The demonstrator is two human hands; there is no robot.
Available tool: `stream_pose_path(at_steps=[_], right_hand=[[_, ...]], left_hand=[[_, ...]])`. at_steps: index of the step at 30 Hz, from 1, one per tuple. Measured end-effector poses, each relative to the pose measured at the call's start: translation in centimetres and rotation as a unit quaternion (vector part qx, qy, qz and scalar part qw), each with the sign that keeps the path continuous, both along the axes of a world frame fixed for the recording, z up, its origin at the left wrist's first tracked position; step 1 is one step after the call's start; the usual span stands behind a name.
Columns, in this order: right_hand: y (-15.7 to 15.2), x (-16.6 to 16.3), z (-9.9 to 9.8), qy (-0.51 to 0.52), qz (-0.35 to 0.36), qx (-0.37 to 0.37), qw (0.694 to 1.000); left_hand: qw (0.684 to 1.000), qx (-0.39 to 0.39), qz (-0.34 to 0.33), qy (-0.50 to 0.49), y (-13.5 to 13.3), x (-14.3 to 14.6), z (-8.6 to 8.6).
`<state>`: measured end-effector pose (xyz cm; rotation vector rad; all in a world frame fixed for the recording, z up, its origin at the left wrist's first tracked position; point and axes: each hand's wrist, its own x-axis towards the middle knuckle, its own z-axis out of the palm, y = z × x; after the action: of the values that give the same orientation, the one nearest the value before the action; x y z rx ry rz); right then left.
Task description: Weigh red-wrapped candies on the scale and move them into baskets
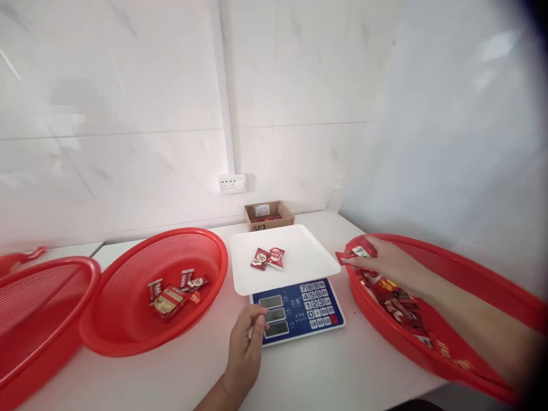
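My right hand [385, 260] reaches over the left rim of the right red basket [363, 299], with its fingers closed on small red wrapped packets [362, 250]. One packet sticks out past the rim toward the scale. Below that hand, more wrapped packets [398, 308] lie in the basket. My left hand [248, 342] rests at the front left corner of the digital scale [299, 311], its fingers curled in and nothing visible in them. On the scale's white tray [299, 245] lie two red packets [268, 258], touching each other.
Left of the scale stands a red mesh basket [128, 291] holding several wrapped packets [171, 299]. Another red basket [38, 331] is at the far left. Behind the scale, a small cardboard box [269, 216] sits against the wall below a power socket [232, 183].
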<state>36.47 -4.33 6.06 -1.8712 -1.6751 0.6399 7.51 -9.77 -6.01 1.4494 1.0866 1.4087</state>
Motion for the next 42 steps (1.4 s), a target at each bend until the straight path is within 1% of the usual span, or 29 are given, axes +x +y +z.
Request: stream_pose_path(at_steps=[2, 5, 8, 11, 14, 18, 22, 25, 30, 34, 42], right_hand=[[1.1, -2.9, -0.3, 0.028, 0.047, -0.008, 0.998], [2.9, -6.3, -1.4, 0.035, 0.116, -0.016, 0.992], [4.2, -8.3, -2.6, 0.015, 0.148, -0.023, 0.989], [4.9, -9.2, -3.1, -0.019, 0.17, -0.009, 0.985], [5.1, -9.5, -3.2, -0.025, 0.185, -0.005, 0.982], [5.3, -9.3, -3.5, -0.007, 0.185, -0.019, 0.982], [5.4, -9.0, -3.6, 0.009, 0.185, -0.031, 0.982], [5.3, -8.9, -3.2, 0.003, 0.176, -0.029, 0.984], [5.3, -8.6, -2.5, -0.025, 0.138, -0.032, 0.99], [5.9, -8.3, -2.9, -0.032, 0.12, -0.025, 0.992], [6.8, -7.6, -4.0, -0.019, 0.106, -0.04, 0.993]], left_hand=[[1.0, 0.002, -0.008, 0.0, -0.1, -0.1, -0.1], [1.0, 0.002, -0.018, -0.004, -0.2, -0.1, -0.2], [1.0, -0.002, -0.024, -0.007, -0.1, -0.1, -0.2], [1.0, -0.004, -0.029, -0.006, -0.1, -0.1, -0.3], [1.0, -0.002, -0.03, -0.001, -0.2, -0.1, -0.4], [1.0, 0.004, -0.024, 0.008, -0.3, 0.0, -0.4], [0.999, -0.001, -0.033, 0.012, -0.3, 0.0, -0.4], [0.999, -0.004, -0.037, 0.013, -0.2, 0.0, -0.5], [0.999, -0.007, -0.037, 0.009, -0.2, 0.0, -0.6], [0.999, -0.013, -0.036, 0.005, -0.2, 0.0, -0.7], [0.999, -0.015, -0.042, 0.006, -0.2, 0.0, -0.7]])
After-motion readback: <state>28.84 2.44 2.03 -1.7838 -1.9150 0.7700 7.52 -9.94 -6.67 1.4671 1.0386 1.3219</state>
